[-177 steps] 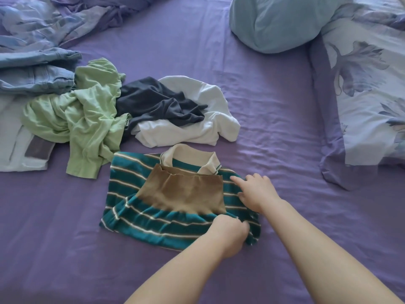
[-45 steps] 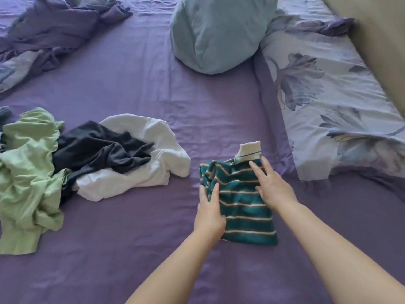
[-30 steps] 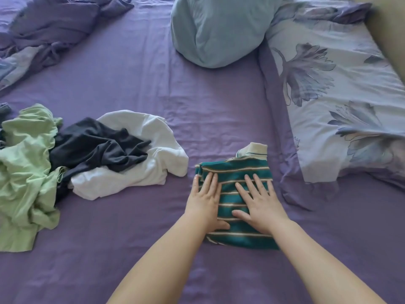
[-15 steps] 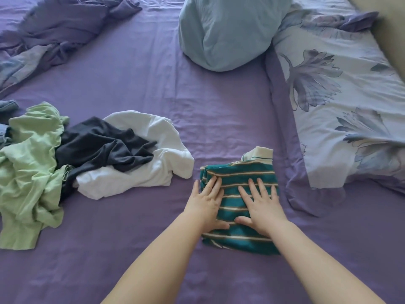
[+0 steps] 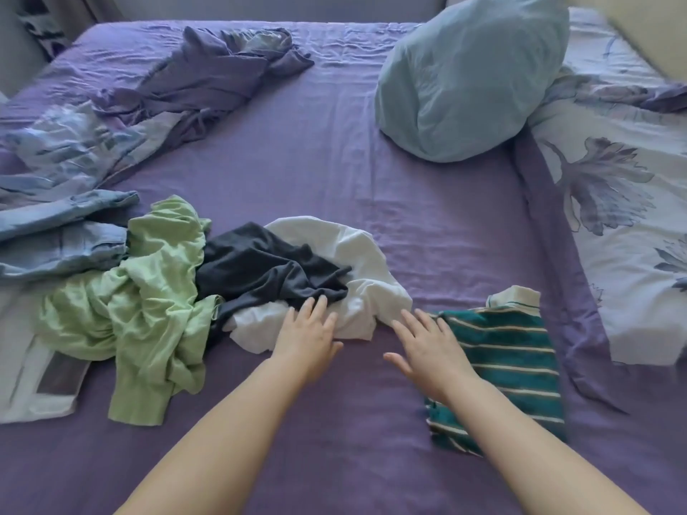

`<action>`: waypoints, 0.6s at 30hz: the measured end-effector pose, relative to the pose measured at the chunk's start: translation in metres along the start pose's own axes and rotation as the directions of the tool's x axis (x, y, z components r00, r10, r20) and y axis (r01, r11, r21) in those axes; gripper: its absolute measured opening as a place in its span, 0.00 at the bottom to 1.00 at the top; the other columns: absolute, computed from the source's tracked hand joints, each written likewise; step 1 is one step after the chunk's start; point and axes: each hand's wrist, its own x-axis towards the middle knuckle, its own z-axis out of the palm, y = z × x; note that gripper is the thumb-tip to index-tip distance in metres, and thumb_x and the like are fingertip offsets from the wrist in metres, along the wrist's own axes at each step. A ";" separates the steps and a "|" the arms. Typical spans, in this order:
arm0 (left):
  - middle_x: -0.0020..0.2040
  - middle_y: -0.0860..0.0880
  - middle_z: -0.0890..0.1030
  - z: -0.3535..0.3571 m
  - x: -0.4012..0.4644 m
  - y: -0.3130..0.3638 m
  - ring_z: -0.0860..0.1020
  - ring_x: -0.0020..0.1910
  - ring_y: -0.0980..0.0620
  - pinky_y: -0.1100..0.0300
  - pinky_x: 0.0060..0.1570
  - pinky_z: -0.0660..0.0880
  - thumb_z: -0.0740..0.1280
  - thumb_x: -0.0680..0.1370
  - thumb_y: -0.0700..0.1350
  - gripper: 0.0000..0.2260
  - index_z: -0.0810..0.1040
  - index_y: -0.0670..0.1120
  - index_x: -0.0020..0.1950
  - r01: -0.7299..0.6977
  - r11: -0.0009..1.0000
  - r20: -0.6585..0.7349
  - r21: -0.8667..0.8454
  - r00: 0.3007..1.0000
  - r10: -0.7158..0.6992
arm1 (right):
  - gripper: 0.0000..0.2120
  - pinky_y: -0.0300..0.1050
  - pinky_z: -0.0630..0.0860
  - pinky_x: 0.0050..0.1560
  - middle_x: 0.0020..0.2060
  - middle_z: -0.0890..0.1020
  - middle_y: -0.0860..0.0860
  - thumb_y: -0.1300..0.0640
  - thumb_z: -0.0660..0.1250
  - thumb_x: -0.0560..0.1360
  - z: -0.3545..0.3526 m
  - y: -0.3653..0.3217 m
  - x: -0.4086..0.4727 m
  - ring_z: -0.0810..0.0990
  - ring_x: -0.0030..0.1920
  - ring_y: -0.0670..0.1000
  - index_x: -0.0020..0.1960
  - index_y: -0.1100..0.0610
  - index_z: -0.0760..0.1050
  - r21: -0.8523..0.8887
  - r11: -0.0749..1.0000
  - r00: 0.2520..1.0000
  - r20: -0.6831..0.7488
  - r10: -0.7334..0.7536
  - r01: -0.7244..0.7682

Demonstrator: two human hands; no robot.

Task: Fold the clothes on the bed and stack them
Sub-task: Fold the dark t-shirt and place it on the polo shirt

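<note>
Neither hand grips anything. We log the left hand (image 5: 308, 338) with fingers straight and spread, lying on the near edge of the white shirt (image 5: 357, 288), fingertips at the edge of the dark shirt (image 5: 267, 269). Our right hand (image 5: 427, 345) is likewise flat and splayed, over the sheet (image 5: 334, 172) just left of the striped shirt (image 5: 509, 362); whether it touches the sheet or hovers, we cannot tell.

Striped shirt: folded into a compact rectangle, teal with pale stripes, cream collar showing at its far end, lying at 3 o'clock of the right hand, partly under that forearm.

White shirt: crumpled, at 12 o'clock of the left hand, dark shirt bunched on its left part. At 9 o'clock of those, a green garment (image 5: 141, 291) in a loose heap, touching the dark shirt. Further at 9 o'clock, jeans (image 5: 63, 236), crumpled.

Far field: blue pillow (image 5: 464, 79) at 1 o'clock; floral pillow (image 5: 628, 202) along the right side; purple blanket (image 5: 208, 79) bunched at 11 o'clock.
</note>
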 end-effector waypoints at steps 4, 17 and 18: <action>0.78 0.46 0.39 0.002 0.000 -0.052 0.42 0.77 0.43 0.43 0.73 0.50 0.56 0.82 0.51 0.25 0.52 0.50 0.77 0.026 1.000 0.059 0.005 0.998 -0.026 | 0.27 0.58 0.48 0.73 0.77 0.47 0.50 0.42 0.51 0.81 -0.008 -0.058 0.039 0.45 0.77 0.53 0.76 0.50 0.52 0.021 0.996 0.996 0.007 -0.087 0.087; 0.78 0.54 0.43 -0.002 0.002 -0.117 0.42 0.77 0.49 0.45 0.73 0.46 0.53 0.81 0.44 0.27 0.46 0.48 0.78 -0.109 0.994 -0.022 -0.017 0.994 0.108 | 0.19 0.50 0.54 0.72 0.68 0.69 0.46 0.60 0.58 0.78 -0.045 -0.116 0.092 0.59 0.74 0.47 0.67 0.51 0.70 0.162 0.982 0.988 -0.128 -0.082 0.102; 0.78 0.54 0.43 -0.009 0.000 -0.121 0.43 0.77 0.49 0.46 0.74 0.47 0.53 0.82 0.44 0.27 0.46 0.48 0.78 -0.104 0.994 -0.052 -0.032 0.993 0.102 | 0.18 0.49 0.57 0.71 0.66 0.71 0.47 0.61 0.60 0.77 -0.054 -0.119 0.089 0.64 0.71 0.49 0.66 0.52 0.72 0.224 0.968 0.983 -0.171 -0.073 0.111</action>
